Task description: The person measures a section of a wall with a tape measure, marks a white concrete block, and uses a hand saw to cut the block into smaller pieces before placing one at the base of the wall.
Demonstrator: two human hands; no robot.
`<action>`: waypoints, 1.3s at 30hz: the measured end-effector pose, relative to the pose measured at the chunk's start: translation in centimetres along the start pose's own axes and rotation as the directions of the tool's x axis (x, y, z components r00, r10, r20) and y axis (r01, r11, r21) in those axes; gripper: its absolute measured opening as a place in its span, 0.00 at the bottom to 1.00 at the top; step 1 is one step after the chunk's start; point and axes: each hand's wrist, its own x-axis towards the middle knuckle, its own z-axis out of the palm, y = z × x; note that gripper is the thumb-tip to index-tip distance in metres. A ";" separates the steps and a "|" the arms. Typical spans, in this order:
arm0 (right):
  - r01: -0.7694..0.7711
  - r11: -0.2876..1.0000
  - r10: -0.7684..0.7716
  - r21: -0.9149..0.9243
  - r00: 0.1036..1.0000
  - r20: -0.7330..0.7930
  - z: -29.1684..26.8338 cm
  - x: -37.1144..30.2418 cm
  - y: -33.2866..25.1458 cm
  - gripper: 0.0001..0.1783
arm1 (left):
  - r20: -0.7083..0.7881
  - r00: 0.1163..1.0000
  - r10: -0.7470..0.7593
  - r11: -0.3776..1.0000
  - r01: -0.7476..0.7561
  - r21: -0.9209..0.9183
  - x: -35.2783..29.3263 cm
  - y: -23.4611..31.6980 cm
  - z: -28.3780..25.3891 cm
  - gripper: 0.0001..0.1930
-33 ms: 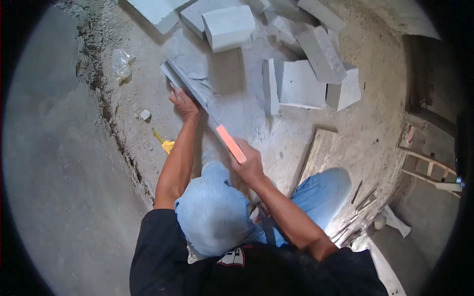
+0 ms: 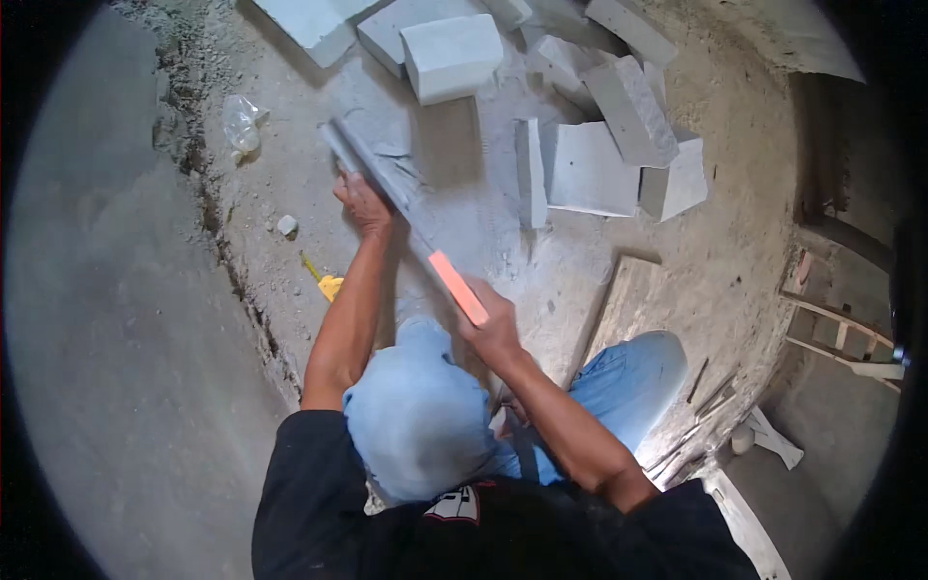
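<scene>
My right hand (image 2: 491,327) is closed round the orange handle of a hand saw (image 2: 459,288). Its blade runs up and left along the top of a narrow grey block (image 2: 340,145), blurred there, so how deep it sits I cannot tell. My left hand (image 2: 365,203) grips the block's left side near its middle, fingers bent against it; part of the grip is hidden. Below the block, my left knee (image 2: 416,416) is bent in light blue trousers. Pale dust and thin flakes (image 2: 396,155) lie beside the block.
Pale blocks (image 2: 592,166) are piled ahead and to the right; another block (image 2: 452,58) lies straight ahead. To the left are a clear plastic bag (image 2: 244,126), a small white chunk (image 2: 287,225) and a yellow tape measure (image 2: 331,287). A wooden board (image 2: 623,300) lies right.
The saw and my right hand have shifted slightly down and right, back toward me. My left hand stays on the block.
</scene>
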 end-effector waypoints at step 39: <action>0.153 0.988 -0.153 -0.001 0.986 -0.060 1.0 -0.9 0.9 0.24 | -0.026 0.984 0.176 0.984 -0.175 0.021 2.8 -1.9 -0.9 0.34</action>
